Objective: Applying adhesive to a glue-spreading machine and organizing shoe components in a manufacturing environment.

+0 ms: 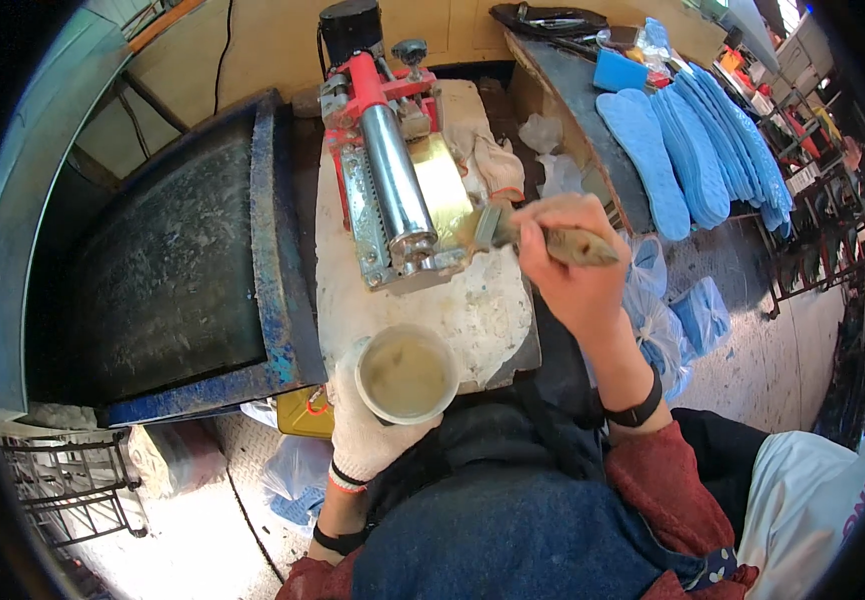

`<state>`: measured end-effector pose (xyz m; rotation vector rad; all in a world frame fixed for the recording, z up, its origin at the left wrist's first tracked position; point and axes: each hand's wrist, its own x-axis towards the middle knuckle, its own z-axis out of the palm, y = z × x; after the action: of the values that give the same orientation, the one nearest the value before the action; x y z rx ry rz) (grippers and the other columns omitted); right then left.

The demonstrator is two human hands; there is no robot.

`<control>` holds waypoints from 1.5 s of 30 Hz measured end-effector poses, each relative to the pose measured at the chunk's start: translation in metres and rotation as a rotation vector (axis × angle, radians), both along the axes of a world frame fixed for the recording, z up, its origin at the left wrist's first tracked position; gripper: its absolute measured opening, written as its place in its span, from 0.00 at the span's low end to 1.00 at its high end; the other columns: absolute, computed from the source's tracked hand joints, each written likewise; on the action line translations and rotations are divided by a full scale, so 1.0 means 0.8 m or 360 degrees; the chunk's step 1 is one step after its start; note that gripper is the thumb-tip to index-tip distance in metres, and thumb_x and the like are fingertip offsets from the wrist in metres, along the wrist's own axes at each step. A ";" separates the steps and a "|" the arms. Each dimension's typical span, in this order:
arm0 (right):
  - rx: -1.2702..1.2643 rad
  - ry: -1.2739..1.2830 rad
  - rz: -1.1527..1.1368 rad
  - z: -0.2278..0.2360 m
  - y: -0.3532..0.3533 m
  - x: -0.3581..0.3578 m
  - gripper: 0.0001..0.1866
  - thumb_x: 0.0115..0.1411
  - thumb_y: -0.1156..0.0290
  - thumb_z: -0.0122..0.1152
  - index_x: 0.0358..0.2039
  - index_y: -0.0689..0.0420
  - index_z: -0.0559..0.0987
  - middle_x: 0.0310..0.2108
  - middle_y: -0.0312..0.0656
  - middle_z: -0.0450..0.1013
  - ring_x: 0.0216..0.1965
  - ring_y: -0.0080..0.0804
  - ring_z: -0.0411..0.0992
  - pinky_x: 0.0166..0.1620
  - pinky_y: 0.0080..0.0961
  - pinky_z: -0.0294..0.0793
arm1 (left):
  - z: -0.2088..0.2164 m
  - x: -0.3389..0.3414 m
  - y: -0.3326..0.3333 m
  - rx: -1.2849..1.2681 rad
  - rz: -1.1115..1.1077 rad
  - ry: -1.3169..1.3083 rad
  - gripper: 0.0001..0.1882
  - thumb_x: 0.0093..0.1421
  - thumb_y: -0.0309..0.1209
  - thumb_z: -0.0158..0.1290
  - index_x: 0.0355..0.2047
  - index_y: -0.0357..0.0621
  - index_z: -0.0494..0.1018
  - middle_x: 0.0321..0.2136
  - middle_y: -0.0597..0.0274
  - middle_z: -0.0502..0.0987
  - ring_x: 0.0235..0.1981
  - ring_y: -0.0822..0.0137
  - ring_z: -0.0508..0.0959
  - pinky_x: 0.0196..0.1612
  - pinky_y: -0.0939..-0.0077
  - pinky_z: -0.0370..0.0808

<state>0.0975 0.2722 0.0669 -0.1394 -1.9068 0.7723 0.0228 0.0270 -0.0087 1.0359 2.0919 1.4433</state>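
1. The person's left hand [368, 440], in a white knit glove, was closed around the wall of a round white cup [407, 374] from below and outside. The cup was upright, holding a pale yellowish liquid, probably glue, and it overlapped the near edge of the crusted white bench top [473, 310].
2. The bare right hand [573, 265] was fully closed on the worn handle of a glue brush [543, 238]. The handle stuck out to the right of the fist; the bristle end pointed left of it.
3. The bristles reached the yellow tray [445, 185] of a small red-framed roller machine [383, 150], just beside the near end of its steel roller [396, 180]. Whether they touched the tray surface could not be told.
4. Away from the right hand's grip, up and to the right, a row of blue insoles [693, 140] lay overlapped on a dark side bench [578, 100]. Below that hand, clear plastic bags [658, 320] held more blue pieces.
5. Left of the cup hand stood a large dark trough with a blue rim [268, 250].
6. Judgement: the step in hand looked like brushing glue at the roller's tray, the cup held ready as the supply.
7. Judgement: a next move would call for keeping the cup level and steering the bristles clear of the roller's end.
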 end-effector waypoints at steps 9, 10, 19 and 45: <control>-0.0081 0.0045 0.0261 0.003 -0.004 -0.009 0.07 0.49 0.80 0.64 0.27 0.59 0.73 0.21 0.38 0.71 0.23 0.25 0.70 0.29 0.21 0.70 | 0.002 -0.001 0.011 0.0052 0.0021 0.0019 0.52 0.32 0.27 0.70 0.57 0.37 0.52 0.52 0.53 0.65 0.54 0.60 0.68 0.57 0.66 0.64; -0.0084 0.0038 0.0271 0.006 -0.005 -0.003 0.07 0.49 0.80 0.64 0.27 0.59 0.73 0.21 0.38 0.71 0.23 0.25 0.70 0.29 0.21 0.70 | 0.005 0.001 0.008 0.0049 0.0031 0.0012 0.52 0.32 0.27 0.70 0.57 0.37 0.52 0.52 0.53 0.65 0.54 0.60 0.68 0.57 0.66 0.64; -0.0271 -0.0738 0.0869 0.003 -0.085 0.024 0.09 0.52 0.72 0.65 0.28 0.56 0.72 0.24 0.41 0.74 0.25 0.30 0.74 0.29 0.25 0.73 | 0.006 -0.004 0.014 0.0220 -0.0006 0.0313 0.44 0.37 0.34 0.71 0.53 0.36 0.60 0.47 0.46 0.67 0.48 0.48 0.71 0.50 0.63 0.69; 0.0525 -0.0897 0.0143 0.083 0.011 -0.262 0.17 0.52 0.60 0.61 0.27 0.62 0.70 0.17 0.50 0.70 0.24 0.51 0.72 0.29 0.38 0.69 | -0.007 -0.041 -0.039 0.0156 0.0239 0.0235 0.44 0.35 0.33 0.71 0.51 0.39 0.60 0.45 0.50 0.68 0.47 0.53 0.70 0.50 0.63 0.67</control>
<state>-0.1124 0.2807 0.1335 -0.0689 -2.5635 0.4933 -0.0101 -0.0044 -0.0145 1.0719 2.2652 1.6000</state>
